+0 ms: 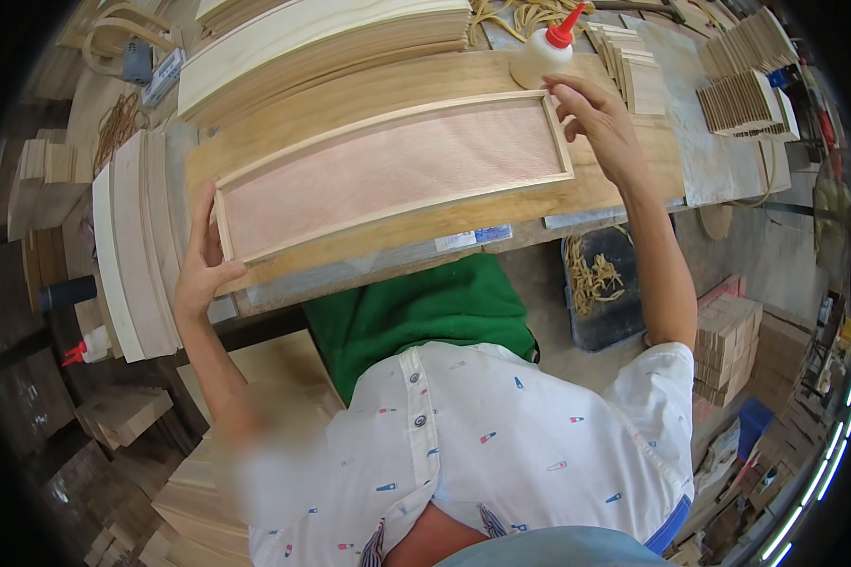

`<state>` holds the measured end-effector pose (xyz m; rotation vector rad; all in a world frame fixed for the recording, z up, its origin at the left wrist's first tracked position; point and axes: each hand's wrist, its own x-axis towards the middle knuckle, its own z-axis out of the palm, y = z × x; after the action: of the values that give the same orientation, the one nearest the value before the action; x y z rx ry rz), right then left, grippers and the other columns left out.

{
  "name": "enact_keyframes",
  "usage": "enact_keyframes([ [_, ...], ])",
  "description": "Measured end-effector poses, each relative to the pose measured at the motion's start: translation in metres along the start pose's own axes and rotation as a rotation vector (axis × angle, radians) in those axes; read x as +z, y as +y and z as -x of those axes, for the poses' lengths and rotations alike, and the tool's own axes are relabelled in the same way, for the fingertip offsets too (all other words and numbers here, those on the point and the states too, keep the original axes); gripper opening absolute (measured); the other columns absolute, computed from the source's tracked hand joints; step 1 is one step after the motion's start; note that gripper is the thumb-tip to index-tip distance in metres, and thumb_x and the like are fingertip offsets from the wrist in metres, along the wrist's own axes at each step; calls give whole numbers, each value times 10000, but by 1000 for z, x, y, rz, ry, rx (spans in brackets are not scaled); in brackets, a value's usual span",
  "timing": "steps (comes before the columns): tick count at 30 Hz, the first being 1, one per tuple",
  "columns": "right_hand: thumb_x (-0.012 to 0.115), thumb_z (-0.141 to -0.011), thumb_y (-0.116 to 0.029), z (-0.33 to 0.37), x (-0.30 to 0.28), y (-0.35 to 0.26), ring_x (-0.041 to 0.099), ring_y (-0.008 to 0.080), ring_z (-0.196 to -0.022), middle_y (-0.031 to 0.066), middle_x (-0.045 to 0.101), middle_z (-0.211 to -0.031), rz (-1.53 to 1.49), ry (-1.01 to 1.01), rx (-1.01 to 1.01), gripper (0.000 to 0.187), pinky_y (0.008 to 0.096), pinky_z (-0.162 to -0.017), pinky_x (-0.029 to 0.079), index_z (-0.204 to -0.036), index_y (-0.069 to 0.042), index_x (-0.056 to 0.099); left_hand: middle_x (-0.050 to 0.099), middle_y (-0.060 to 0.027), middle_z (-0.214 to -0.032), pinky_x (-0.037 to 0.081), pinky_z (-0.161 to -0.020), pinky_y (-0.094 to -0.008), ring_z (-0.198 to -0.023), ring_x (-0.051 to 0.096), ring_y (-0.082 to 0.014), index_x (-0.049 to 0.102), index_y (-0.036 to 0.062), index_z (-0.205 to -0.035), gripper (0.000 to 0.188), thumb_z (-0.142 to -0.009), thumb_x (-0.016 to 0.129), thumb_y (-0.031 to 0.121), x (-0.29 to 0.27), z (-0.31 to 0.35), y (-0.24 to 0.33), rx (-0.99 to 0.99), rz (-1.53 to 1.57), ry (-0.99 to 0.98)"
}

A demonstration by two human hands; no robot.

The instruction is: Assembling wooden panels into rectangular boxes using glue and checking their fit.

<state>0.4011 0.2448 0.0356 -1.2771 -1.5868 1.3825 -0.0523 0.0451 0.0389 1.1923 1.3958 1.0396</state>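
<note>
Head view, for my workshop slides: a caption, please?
Left hand and right hand at opposite ends of a shallow wooden tray.

Head view: wide fisheye from head height, facing down
Shirt (501,425): nearest, filling the lower middle
Bench (719,175): farther, across the top

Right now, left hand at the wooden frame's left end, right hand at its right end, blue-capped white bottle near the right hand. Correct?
No: in the head view, the cap on the white bottle near the right hand is red, not blue. The rest stands.
</note>
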Motion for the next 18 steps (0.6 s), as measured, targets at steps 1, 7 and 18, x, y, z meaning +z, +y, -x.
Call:
enact_keyframes([
  [1, 559, -944, -249, -5, 2, 2, 518, 63, -762, 1, 630, -954, 61, -12, 37, 300, 206, -630, 430, -1145, -43, 645, 252, -109, -1511, 226, -1122, -359, -1375, 284, -244, 138, 86, -1501, 1204, -561, 866, 277, 1, -1, 1, 1, -1, -5],
  [7, 576, -933, -232, -15, 6, 14, 518, 43, -712, -19, 632, -841, -27, 31, 45, 222, 194, -611, 411, -986, -43, 679, 316, -109, -1477, 274, -1096, -347, -1341, 343, -243, 190, 99, -1496, 1160, -569, 862, 284, 1, -2, 3, -46, -13, 6],
  [18, 570, -920, -202, -65, -48, 29, 577, 88, -673, 46, 663, -895, 52, 336, -37, 235, 217, -572, 465, -1020, -7, 656, 203, -113, -1540, 174, -1138, -373, -1404, 229, -242, 188, 61, -1489, 1039, -701, 778, 394, -7, 3, -19, 28, 17, 70],
])
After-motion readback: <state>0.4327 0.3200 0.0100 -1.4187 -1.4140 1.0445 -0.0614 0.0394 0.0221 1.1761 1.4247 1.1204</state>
